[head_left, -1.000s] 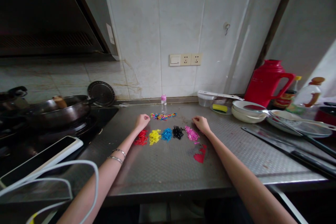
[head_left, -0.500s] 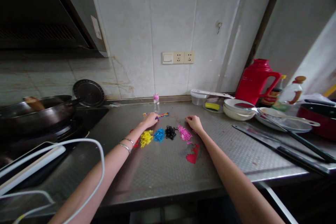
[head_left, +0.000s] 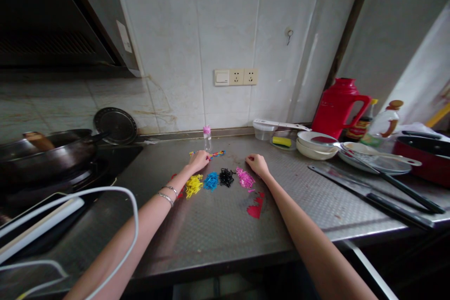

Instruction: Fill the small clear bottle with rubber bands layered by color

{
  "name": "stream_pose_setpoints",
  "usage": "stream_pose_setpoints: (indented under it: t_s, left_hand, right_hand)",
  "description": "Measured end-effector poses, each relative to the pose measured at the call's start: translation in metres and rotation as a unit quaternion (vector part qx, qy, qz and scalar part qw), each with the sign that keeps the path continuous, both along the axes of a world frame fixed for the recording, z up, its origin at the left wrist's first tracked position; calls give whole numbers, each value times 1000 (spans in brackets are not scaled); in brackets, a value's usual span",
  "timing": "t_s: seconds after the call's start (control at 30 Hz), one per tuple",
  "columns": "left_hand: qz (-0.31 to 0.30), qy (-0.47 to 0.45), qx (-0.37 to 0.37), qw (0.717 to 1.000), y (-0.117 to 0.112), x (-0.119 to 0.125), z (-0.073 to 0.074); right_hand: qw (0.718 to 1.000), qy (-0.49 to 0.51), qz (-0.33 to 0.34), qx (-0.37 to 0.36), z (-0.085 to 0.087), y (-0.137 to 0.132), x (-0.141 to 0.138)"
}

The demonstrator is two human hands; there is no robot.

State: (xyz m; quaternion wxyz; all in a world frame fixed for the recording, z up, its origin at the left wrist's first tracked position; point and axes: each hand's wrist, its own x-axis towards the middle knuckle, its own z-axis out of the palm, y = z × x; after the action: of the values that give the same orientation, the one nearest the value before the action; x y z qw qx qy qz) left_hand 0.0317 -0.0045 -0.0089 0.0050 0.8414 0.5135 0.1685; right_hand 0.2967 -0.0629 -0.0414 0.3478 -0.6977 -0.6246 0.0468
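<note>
On the steel counter (head_left: 218, 225) lie small heaps of tiny coloured bands: yellow (head_left: 193, 184), blue (head_left: 211, 181), black (head_left: 226, 176) and pink (head_left: 245, 178), with a red heap (head_left: 180, 192) mostly hidden behind my left wrist. A mixed-colour heap (head_left: 216, 153) lies behind them near a small clear bottle (head_left: 207, 137) with a pink cap. My left hand (head_left: 198, 160) rests on the mixed heap with fingers curled; what they pinch is hidden. My right hand (head_left: 257, 164) lies curled on the counter just right of the pink heap.
A wok (head_left: 45, 150) sits on the stove at left, with a white cable (head_left: 105, 225) in front. At right stand a red thermos jug (head_left: 338, 108), stacked bowls (head_left: 316, 145), plates, a long knife (head_left: 372, 197) and a red pot (head_left: 422, 154). A red smear (head_left: 256, 206) marks the counter.
My left hand moved from beside the red heap forward and right onto the mixed heap. The right hand stayed near the pink heap. The view shifted right.
</note>
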Motion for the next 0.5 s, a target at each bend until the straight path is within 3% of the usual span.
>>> stream_pose_setpoints:
  t_s: [0.23, 0.5]
  left_hand:
    - [1, 16, 18, 1000, -4, -1, 4]
    - [-21, -28, 38, 999, 1, -8, 5]
  right_hand:
    - [1000, 1, 2, 10, -1, 0, 1]
    - [1000, 3, 5, 14, -3, 1, 2]
